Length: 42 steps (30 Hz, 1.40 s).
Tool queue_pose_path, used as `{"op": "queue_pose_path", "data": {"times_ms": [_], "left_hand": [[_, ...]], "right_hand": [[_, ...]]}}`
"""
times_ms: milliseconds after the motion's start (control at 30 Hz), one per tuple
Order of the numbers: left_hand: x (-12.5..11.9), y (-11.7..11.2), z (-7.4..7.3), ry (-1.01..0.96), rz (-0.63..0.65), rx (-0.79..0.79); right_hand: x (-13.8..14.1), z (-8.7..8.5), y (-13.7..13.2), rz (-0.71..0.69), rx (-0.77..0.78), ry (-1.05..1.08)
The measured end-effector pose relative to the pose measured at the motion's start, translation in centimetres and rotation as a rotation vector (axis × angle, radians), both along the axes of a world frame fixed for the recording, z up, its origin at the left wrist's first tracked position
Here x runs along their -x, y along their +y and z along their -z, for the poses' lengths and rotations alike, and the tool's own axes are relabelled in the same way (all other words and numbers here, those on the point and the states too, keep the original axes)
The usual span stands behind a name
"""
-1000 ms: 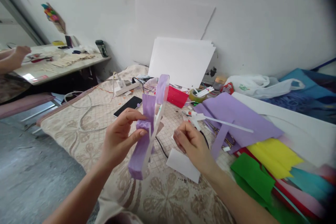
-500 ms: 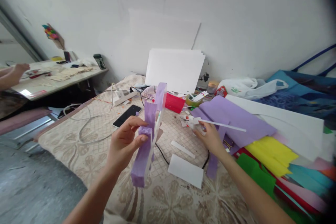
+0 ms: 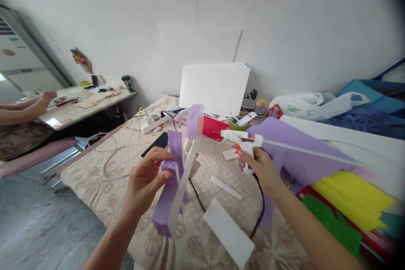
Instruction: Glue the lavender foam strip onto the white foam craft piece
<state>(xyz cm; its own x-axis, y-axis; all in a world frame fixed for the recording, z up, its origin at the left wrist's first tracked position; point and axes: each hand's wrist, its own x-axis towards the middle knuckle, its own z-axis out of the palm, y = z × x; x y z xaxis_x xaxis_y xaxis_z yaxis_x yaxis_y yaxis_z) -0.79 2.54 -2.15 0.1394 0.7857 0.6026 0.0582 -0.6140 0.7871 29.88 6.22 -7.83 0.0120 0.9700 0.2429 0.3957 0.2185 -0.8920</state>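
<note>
My left hand (image 3: 146, 181) pinches a white foam strip wrapped in purple crepe paper (image 3: 177, 168) and holds it upright over the patterned cloth. My right hand (image 3: 257, 168) grips a white hot glue gun (image 3: 241, 139), lifted off the surface with its nozzle pointing left toward the strip. A long white glue stick juts out of the gun's back to the right. The gun's black cord (image 3: 257, 209) hangs down to the cloth.
Purple (image 3: 284, 143), yellow (image 3: 357, 200) and green paper sheets lie at the right. White foam pieces (image 3: 228, 233), a phone (image 3: 156, 143), a power strip (image 3: 154, 120), a red box and a tape roll sit on the cloth. White boards lean on the wall. Another person's arm (image 3: 30, 107) rests on the far-left table.
My right hand has picked the glue gun up from beside the purple sheet and raised it. The left hand keeps hold of the purple-wrapped strip. The view has shifted a little.
</note>
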Motion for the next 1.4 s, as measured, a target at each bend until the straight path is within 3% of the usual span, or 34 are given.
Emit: {"op": "queue_pose_path", "data": {"times_ms": [67,133,333,500,667,800,1067,1400], "left_hand": [[-0.1,0.0,0.0,-0.008,-0.004,-0.010],[-0.4,0.0,0.0,-0.013,-0.017,-0.014],[-1.0,-0.2,-0.2,0.011,-0.016,-0.031],[-1.1,-0.3,-0.3,0.011,-0.008,-0.024],[-1.1,-0.3,-0.2,0.013,-0.025,-0.016],[-1.1,-0.4,-0.2,0.008,-0.036,-0.019],[-1.3,-0.6,-0.5,-0.011,-0.044,-0.008],[-1.4,-0.4,-0.5,-0.004,-0.019,-0.012]], "right_hand": [[0.5,-1.4,-2.0,-0.120,0.071,0.211],[1.1,-2.7,-4.1,-0.231,0.111,0.273],[2.8,-5.5,-8.1,-0.386,0.041,0.053],[3.5,-5.7,-8.7,-0.336,0.086,0.037],[4.0,-6.2,-8.6,-0.424,0.131,0.114],[4.4,-6.5,-8.7,-0.368,0.139,0.155],[4.1,-6.1,-8.4,-0.386,0.130,0.045],[4.3,-6.5,-8.5,-0.414,0.137,0.090]]}}
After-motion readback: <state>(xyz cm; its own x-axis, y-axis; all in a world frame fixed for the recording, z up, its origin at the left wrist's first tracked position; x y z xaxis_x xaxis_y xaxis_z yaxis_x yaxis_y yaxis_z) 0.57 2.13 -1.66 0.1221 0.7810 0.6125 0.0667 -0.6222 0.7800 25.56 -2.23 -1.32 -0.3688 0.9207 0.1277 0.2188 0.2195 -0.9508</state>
